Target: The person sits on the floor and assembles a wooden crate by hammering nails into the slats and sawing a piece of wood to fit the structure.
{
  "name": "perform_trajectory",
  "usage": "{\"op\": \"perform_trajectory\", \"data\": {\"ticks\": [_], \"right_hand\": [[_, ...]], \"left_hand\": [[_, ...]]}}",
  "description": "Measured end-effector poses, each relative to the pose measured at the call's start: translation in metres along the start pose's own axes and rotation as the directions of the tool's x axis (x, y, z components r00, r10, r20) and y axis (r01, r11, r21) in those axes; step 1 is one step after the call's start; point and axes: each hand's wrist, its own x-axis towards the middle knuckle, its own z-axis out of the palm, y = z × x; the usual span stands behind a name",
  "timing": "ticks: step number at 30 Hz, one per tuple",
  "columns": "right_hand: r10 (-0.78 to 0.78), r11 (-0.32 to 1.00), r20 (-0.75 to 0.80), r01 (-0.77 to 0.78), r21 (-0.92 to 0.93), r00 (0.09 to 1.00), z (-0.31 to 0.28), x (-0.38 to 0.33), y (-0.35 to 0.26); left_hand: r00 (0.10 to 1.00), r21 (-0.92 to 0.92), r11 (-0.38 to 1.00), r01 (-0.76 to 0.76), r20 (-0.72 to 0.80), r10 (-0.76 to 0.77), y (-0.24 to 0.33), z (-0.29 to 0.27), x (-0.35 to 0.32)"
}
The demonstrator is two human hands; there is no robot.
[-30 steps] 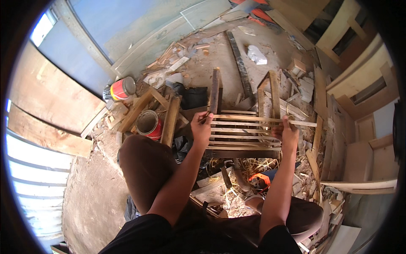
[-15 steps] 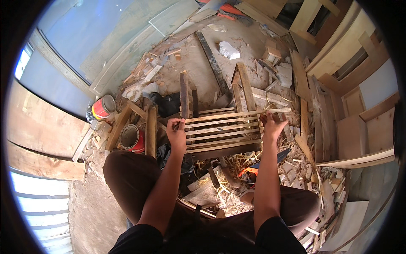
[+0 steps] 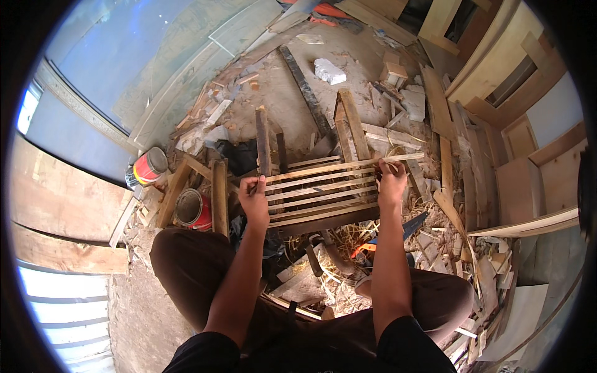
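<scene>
A small wooden chair-like frame (image 3: 263, 140) with upright posts and several parallel slats stands in front of my knees. Across the slats' far side runs a thin pale wooden strip (image 3: 323, 168), its right end reaching past the frame. My left hand (image 3: 253, 202) is closed on the strip's left end, beside the left post. Toward the other end, my right hand (image 3: 392, 183) pinches the same strip between thumb and fingers. Beneath the frame's near edge lie a hammer-like tool (image 3: 314, 260), partly hidden, and a saw (image 3: 415, 225) with an orange handle, partly behind my right forearm.
Left of the frame stand a red paint can (image 3: 193, 209) and a second can (image 3: 150, 165), near upright timber pieces (image 3: 219, 196). Wood scraps and shavings litter the ground. A dark beam (image 3: 306, 87) and a white lump (image 3: 329, 71) lie beyond; wooden cabinets (image 3: 519, 180) line the right.
The view has shifted slightly. My right hand has moved a little left along the strip, and the strip slants more, its right end farther away. My left hand keeps its hold.
</scene>
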Motion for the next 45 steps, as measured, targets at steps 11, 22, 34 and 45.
{"op": "perform_trajectory", "data": {"ticks": [11,22,34,45], "right_hand": [[0.035,0.999,0.002,-0.035,-0.019,0.999,0.006,-0.009,-0.008],[0.019,0.998,0.134,-0.011,-0.064,0.991,0.007,-0.019,-0.023],[-0.004,0.998,0.208,0.018,-0.063,0.978,0.003,-0.011,-0.014],[-0.02,0.991,0.184,0.044,-0.128,0.983,0.006,-0.011,-0.01]], "left_hand": [[0.994,-0.051,0.995,0.091,-0.057,-0.094,-0.005,-0.005,0.003],[0.995,-0.029,0.996,0.088,-0.037,-0.089,-0.003,-0.005,-0.001],[0.998,-0.057,0.997,0.052,-0.037,-0.054,-0.008,-0.005,0.001],[0.96,-0.297,0.922,0.247,-0.053,-0.274,-0.015,-0.022,0.008]]}}
